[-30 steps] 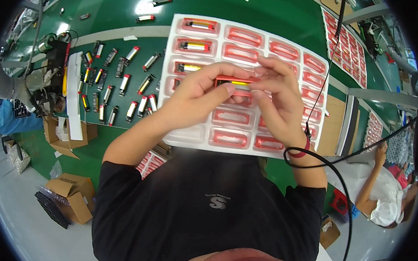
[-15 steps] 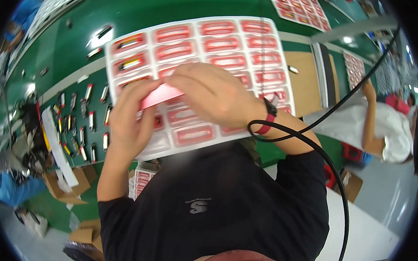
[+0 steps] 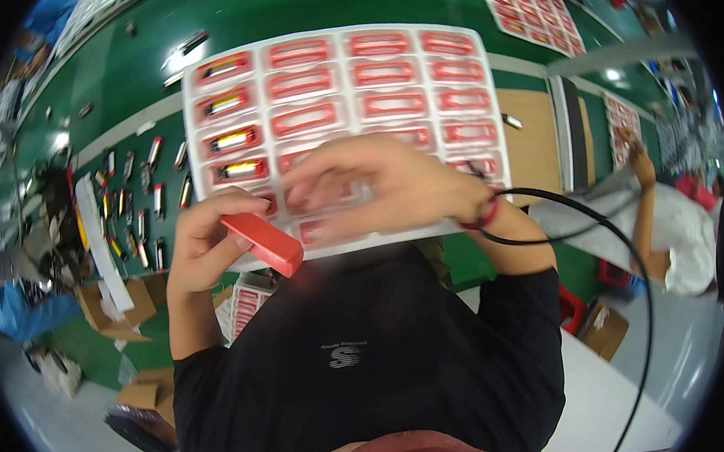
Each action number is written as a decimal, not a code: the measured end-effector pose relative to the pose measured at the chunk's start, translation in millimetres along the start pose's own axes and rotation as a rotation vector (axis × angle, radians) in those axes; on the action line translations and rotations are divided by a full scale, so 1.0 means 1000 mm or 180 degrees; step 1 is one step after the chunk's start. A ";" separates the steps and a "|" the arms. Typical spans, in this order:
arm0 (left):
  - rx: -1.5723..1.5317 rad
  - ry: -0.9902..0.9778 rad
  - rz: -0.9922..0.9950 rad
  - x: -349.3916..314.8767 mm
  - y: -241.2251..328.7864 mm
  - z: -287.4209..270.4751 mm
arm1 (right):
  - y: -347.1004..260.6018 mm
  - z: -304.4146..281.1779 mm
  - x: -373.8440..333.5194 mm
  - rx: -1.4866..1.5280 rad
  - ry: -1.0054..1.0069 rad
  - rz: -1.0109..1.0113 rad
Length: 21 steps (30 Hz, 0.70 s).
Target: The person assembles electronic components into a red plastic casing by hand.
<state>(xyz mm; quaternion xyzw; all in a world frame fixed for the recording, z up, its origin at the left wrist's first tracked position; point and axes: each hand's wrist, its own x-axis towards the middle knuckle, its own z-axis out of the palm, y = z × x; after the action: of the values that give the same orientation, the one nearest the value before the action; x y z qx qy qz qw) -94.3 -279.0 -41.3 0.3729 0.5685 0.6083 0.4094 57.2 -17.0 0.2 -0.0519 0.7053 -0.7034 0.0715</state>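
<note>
My left hand [image 3: 200,234] grips a smooth red plastic case [image 3: 269,246] between thumb and fingers, over the near left corner of a white compartment tray [image 3: 345,35]. My right hand [image 3: 389,182] is blurred above the tray's middle, fingers apart, with nothing visible in it. Red open shells [image 3: 304,120] fill the tray's pockets in rows. In the left column, several shells hold a small black, silver and yellow cylindrical part [image 3: 240,170]. Both hands hide some of the near pockets.
Loose cylindrical parts [image 3: 159,199] lie scattered on the green table at the left, beside a white strip [image 3: 103,245]. A brown board [image 3: 526,144] is right of the tray. A black cable [image 3: 640,257] hangs over my right wrist. Another person [image 3: 616,227] is at the right.
My hands have come apart: the left has drawn the red case nearer to me, while the right has let go and moved slightly toward me. The cable has shifted at my wrist.
</note>
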 end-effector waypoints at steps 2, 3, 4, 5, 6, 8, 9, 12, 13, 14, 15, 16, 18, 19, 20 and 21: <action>0.0141 0.0268 0.0068 -0.017 -0.004 -0.002 | 0.001 -0.037 -0.028 -0.1379 0.0694 -0.0527; 0.0928 0.0273 0.0297 -0.024 -0.004 -0.004 | 0.012 -0.063 -0.050 -0.1671 0.1323 -0.0378; 0.1739 0.0277 0.0497 -0.031 -0.004 -0.004 | 0.020 -0.090 -0.069 -0.2204 0.2043 -0.0100; 0.2399 0.0384 0.0602 -0.035 -0.005 -0.005 | 0.038 -0.124 -0.095 -0.1651 0.2560 0.0116; 0.2412 0.0384 0.0606 -0.037 -0.007 -0.004 | 0.066 -0.164 -0.127 -0.2183 0.3020 0.0238; 0.2912 0.0650 0.0650 -0.046 -0.021 0.003 | 0.099 -0.202 -0.181 -0.3846 0.2652 0.0788; 0.3192 0.0978 0.0575 -0.051 -0.029 0.009 | 0.125 -0.216 -0.201 -0.4636 0.2249 0.0414; 0.3313 0.1121 0.0539 -0.053 -0.035 0.007 | 0.154 -0.203 -0.203 -0.3201 0.2619 0.1313; 0.3425 0.1034 0.0753 -0.050 -0.034 0.001 | 0.159 -0.203 -0.204 -0.3171 0.2614 0.1294; 0.3460 0.1031 0.0741 -0.044 -0.032 -0.002 | 0.164 -0.204 -0.205 -0.3264 0.2715 0.1320; 0.3301 0.0848 0.0895 -0.036 -0.027 -0.006 | 0.169 -0.206 -0.207 -0.3356 0.2823 0.1346; 0.3135 0.0677 0.1035 -0.030 -0.022 -0.010 | 0.166 -0.202 -0.204 -0.3327 0.2815 0.1325; 0.3286 0.0444 0.1108 -0.005 -0.003 -0.018 | 0.143 -0.196 -0.190 -0.3200 0.3015 0.0957; 0.3228 0.0266 0.1228 0.016 0.005 -0.020 | 0.130 -0.196 -0.187 -0.3406 0.3025 0.0901; 0.3164 0.0108 0.1321 0.037 0.010 -0.020 | 0.110 -0.194 -0.174 -0.3405 0.3025 0.0881; 0.3322 0.0333 0.1333 0.064 0.013 -0.014 | 0.089 -0.185 -0.155 -0.2911 0.3226 0.0531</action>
<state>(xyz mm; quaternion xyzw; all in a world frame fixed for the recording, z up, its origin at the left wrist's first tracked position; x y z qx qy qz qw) -132.8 -225.6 -30.6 0.6001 0.7274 0.3324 0.0124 180.6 192.3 -84.7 0.3130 0.8793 -0.2646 -0.2425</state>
